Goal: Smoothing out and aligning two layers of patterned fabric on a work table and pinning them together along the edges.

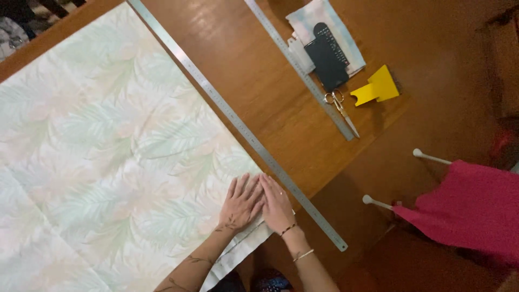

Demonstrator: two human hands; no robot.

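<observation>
A large sheet of pale fabric (pixel 108 146) with a soft leaf print in green and peach lies spread over the left part of a brown wooden table (pixel 254 59). Its near right corner is under both hands. The left hand (pixel 241 204) and the right hand (pixel 277 204) lie flat on the cloth, side by side and touching each other, with fingers stretched and pointing far; they grasp nothing, only press down. It looks as if they smooth the corner or hold it so that the cloth's edge stays straight.

Just beside the right edge of the fabric a long metal ruler (pixel 238 121) runs diagonally from far left to near right, following this edge closely, probably as a guide for it. Its near end sticks out past the table edge.

Farther right, well apart from the cloth, a second metal ruler (pixel 297 67) lies in nearly the same direction. Beside it rests a folded piece of light cloth (pixel 346 43) with a black flat object (pixel 326 57) on top; what this object is I cannot tell. Small scissors (pixel 340 108) lie at the near end of that ruler, and a yellow plastic tool (pixel 378 86) is just right of them.

No containers are visible. At the right, off the table, something pink (pixel 470 211) hangs over white rods (pixel 430 157).
</observation>
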